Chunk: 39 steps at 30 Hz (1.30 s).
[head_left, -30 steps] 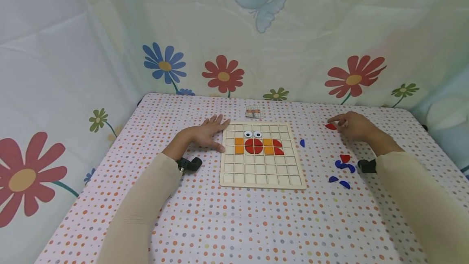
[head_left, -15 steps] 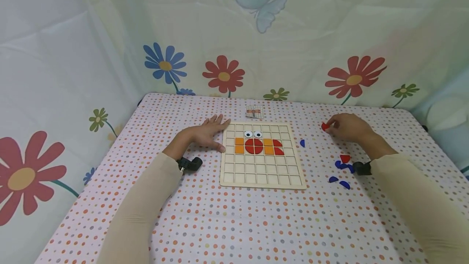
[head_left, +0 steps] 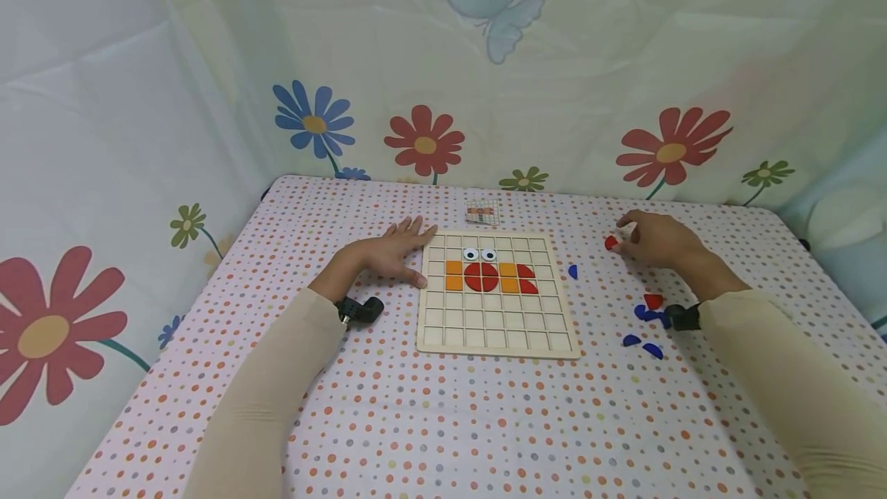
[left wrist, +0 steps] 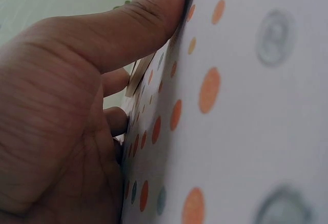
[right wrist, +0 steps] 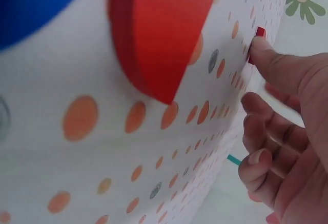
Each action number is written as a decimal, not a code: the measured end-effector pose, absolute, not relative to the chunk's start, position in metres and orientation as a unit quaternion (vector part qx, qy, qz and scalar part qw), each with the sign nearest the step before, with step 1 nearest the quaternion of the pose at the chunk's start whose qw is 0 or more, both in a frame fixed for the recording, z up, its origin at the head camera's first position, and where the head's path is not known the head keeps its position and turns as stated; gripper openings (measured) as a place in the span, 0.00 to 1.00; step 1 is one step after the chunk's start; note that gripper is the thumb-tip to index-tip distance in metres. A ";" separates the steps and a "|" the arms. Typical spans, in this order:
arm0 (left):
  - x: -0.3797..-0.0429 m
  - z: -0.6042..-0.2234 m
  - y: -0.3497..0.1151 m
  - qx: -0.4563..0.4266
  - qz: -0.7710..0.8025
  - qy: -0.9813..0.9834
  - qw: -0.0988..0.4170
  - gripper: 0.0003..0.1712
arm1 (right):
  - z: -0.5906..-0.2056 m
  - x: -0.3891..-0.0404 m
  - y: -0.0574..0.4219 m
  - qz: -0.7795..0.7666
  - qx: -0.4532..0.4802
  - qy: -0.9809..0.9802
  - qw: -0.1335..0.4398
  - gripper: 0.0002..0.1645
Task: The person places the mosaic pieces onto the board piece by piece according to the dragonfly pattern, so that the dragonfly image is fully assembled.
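My left hand (head_left: 389, 254) rests with spread fingers at the left edge of the wooden grid board (head_left: 495, 341); its thumb (left wrist: 148, 21) lies along the board's edge. On the board sit orange squares (head_left: 453, 283), red quarter-circles (head_left: 489, 282) forming a disc, more red pieces (head_left: 528, 285) at the right, and two eye discs (head_left: 480, 255). To the right, my right hand (head_left: 654, 241) is low over the table, its thumb tip on a small red piece (head_left: 610, 242). The index finger arches above, apart from that piece; the other fingers are loosely bent.
A small picture card (head_left: 483, 211) lies behind the board. A blue half-circle (head_left: 573, 272) is just right of it. Near the right wrist lie another red piece (head_left: 653, 301) and several blue half-circles (head_left: 652, 350). A hanging printed cloth (head_left: 568, 83) backs the table.
My right hand's index finger has gone from pointing over the red piece to arching above it. The piece has shifted slightly left and turned. My left hand has stayed put.
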<state>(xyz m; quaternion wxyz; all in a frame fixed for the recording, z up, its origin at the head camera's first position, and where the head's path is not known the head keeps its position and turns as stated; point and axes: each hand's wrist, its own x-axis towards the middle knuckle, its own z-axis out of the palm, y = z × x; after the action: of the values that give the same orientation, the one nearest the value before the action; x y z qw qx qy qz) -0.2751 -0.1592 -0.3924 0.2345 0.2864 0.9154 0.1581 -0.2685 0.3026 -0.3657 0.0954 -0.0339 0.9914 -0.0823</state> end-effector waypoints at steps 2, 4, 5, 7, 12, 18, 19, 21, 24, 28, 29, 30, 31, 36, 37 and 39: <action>-0.275 -0.392 -0.158 0.285 0.161 0.915 0.235 0.63 | -0.366 -0.270 0.302 -0.079 -0.045 0.991 0.094 0.28; -0.276 -0.392 -0.158 0.284 0.162 0.916 0.235 0.63 | -0.366 -0.271 0.301 -0.077 -0.056 0.991 0.094 0.25; -0.276 -0.392 -0.158 0.283 0.161 0.916 0.235 0.63 | -0.366 -0.271 0.301 -0.075 -0.059 0.991 0.093 0.23; -0.275 -0.392 -0.158 0.282 0.159 0.917 0.234 0.63 | -0.367 -0.272 0.300 -0.079 -0.054 0.991 0.094 0.20; -0.275 -0.391 -0.158 0.282 0.158 0.917 0.234 0.63 | -0.369 -0.271 0.299 -0.084 -0.037 0.992 0.091 0.19; -0.275 -0.391 -0.158 0.285 0.159 0.916 0.233 0.63 | -0.371 -0.268 0.298 -0.081 -0.023 0.993 0.087 0.18; -0.275 -0.391 -0.158 0.285 0.160 0.916 0.233 0.63 | -0.371 -0.268 0.298 -0.078 -0.022 0.993 0.087 0.18; -0.275 -0.392 -0.159 0.286 0.158 0.916 0.233 0.63 | -0.371 -0.268 0.296 -0.070 -0.018 0.993 0.089 0.18; -0.275 -0.392 -0.160 0.286 0.157 0.916 0.234 0.63 | -0.371 -0.267 0.293 -0.057 -0.017 0.994 0.091 0.18; -0.275 -0.393 -0.160 0.286 0.158 0.915 0.236 0.63 | -0.372 -0.267 0.292 -0.050 -0.018 0.994 0.092 0.18; -0.275 -0.394 -0.160 0.286 0.159 0.915 0.236 0.63 | -0.372 -0.267 0.292 -0.050 -0.017 0.994 0.094 0.18; -0.276 -0.394 -0.159 0.286 0.160 0.915 0.236 0.63 | -0.371 -0.266 0.292 -0.050 -0.017 0.994 0.096 0.18; -0.276 -0.394 -0.159 0.285 0.160 0.915 0.236 0.63 | -0.371 -0.266 0.292 -0.050 -0.018 0.994 0.099 0.18; -0.276 -0.393 -0.158 0.282 0.161 0.915 0.239 0.63 | -0.367 -0.266 0.291 -0.047 -0.030 0.993 0.103 0.18; -0.276 -0.392 -0.158 0.282 0.159 0.915 0.239 0.63 | -0.367 -0.266 0.291 -0.048 -0.034 0.993 0.099 0.18; -0.276 -0.392 -0.158 0.283 0.159 0.915 0.239 0.63 | -0.363 -0.265 0.287 -0.053 -0.042 0.994 0.090 0.18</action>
<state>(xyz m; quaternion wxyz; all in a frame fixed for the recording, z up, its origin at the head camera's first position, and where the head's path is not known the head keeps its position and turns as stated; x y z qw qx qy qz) -0.2761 -0.1585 -0.3919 0.2389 0.2829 0.9153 0.1586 -0.2647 0.2873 -0.3631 0.0899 -0.0425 0.9936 -0.0528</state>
